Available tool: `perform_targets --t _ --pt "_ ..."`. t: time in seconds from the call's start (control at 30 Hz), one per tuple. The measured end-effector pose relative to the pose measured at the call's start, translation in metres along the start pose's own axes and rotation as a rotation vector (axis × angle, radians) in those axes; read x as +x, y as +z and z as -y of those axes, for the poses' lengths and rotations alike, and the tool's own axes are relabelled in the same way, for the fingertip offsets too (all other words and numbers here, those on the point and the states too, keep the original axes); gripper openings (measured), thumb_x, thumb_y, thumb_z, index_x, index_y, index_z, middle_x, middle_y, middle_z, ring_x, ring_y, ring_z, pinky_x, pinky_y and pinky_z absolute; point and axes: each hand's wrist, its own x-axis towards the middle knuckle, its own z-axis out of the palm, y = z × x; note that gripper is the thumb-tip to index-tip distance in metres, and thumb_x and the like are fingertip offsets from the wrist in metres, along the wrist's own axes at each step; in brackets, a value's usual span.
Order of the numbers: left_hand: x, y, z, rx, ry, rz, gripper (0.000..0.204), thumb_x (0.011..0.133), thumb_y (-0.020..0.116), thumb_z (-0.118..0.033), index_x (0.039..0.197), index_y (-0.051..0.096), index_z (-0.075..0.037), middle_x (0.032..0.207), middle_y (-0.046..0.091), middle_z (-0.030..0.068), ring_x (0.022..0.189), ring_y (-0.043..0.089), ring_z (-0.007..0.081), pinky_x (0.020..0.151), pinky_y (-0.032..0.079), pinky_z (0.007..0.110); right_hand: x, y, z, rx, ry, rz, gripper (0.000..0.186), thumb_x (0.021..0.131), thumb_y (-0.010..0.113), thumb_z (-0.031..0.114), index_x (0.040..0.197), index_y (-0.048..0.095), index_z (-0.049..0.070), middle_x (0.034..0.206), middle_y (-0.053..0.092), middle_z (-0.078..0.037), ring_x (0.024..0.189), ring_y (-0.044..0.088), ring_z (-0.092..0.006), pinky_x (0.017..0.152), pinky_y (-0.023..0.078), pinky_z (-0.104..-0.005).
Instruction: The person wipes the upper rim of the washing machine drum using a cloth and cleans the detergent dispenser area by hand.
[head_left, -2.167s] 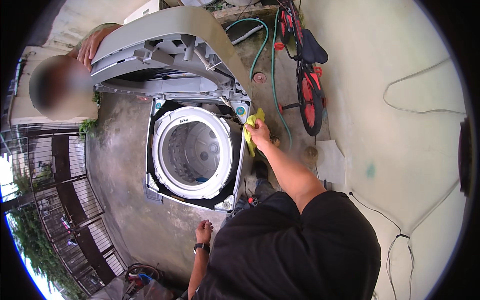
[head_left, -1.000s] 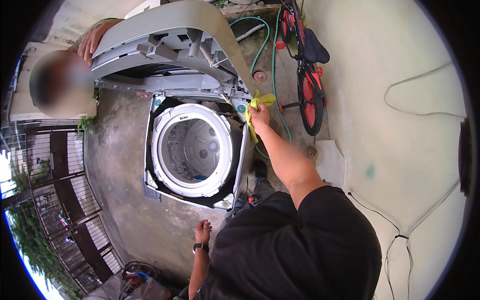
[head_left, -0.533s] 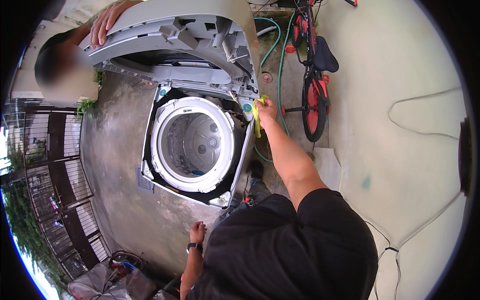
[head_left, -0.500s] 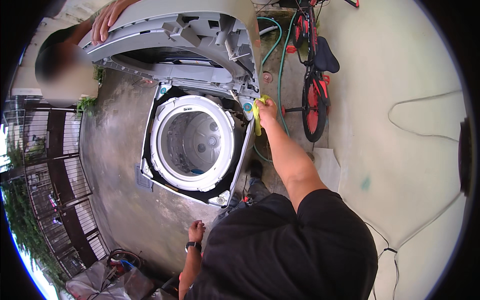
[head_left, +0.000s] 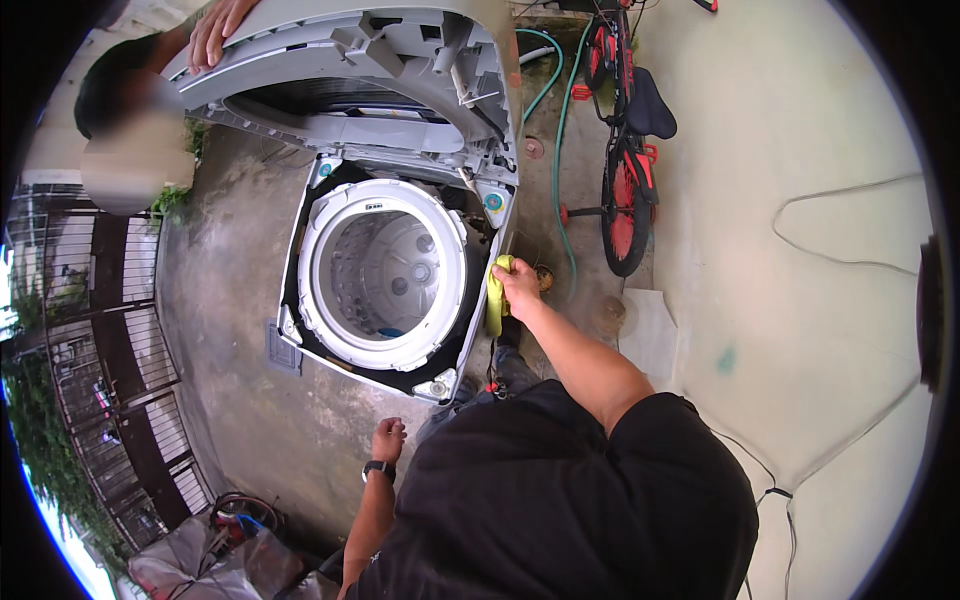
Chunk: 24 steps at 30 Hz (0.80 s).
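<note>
An opened top-load washing machine (head_left: pixel 463 250) has its grey top panel (head_left: pixel 361 92) raised at the back, exposing the white-rimmed drum (head_left: pixel 380 275) and metal interior. My right hand (head_left: pixel 520 287) grips a yellow cloth (head_left: pixel 497 295) against the outside of the machine's right side. My left hand (head_left: pixel 388 440) hangs low in front of the machine, fingers curled; whatever it may hold is too small to make out.
Another person (head_left: pixel 118 88) at upper left has a hand (head_left: pixel 214 38) on the raised panel. A red-and-black bicycle (head_left: pixel 628 180) and green hose (head_left: pixel 560 140) lie right, beside a pale wall (head_left: pixel 780 330). A barred gate (head_left: pixel 110 370) stands left; covered clutter (head_left: pixel 200 570) sits lower left.
My right hand and cloth have moved down along the machine's side from its back corner toward me. My left hand has shifted slightly up and left in the view.
</note>
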Motion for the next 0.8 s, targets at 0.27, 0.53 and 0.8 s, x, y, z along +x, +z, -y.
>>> perform_targets --t 0.27,0.53,0.8 --pt "-0.006 -0.013 -0.010 -0.003 0.081 -0.023 0.028 0.098 0.059 -0.025 0.113 0.066 -0.002 0.094 0.073 0.0102 0.080 0.073 0.0183 0.068 0.056 0.031 0.076 0.013 0.051 0.108 -0.132 -0.108 0.022 0.087 0.078 0.011 0.094 0.058 0.010 0.076 0.059 0.000 0.056 0.054 -0.0115 0.044 0.040 -0.0301" --pt "-0.026 -0.013 0.072 0.005 -0.024 -0.016 0.026 0.099 0.056 -0.022 0.112 0.065 -0.001 0.095 0.072 0.0082 0.080 0.070 0.0157 0.070 0.055 0.030 0.016 0.014 0.028 0.179 0.142 0.043 0.022 0.092 0.074 0.011 0.104 0.056 0.015 0.094 0.063 0.001 0.078 0.062 -0.0148 0.065 0.054 -0.0313" --pt "0.002 -0.044 0.098 0.141 0.064 0.049 0.031 0.098 0.057 -0.029 0.111 0.067 -0.003 0.089 0.074 0.0121 0.080 0.072 0.0221 0.077 0.056 0.037 -0.083 -0.010 -0.079 0.064 0.406 0.334 0.027 0.095 0.070 0.008 0.117 0.055 0.011 0.105 0.063 -0.003 0.095 0.065 -0.0202 0.081 0.057 -0.0387"
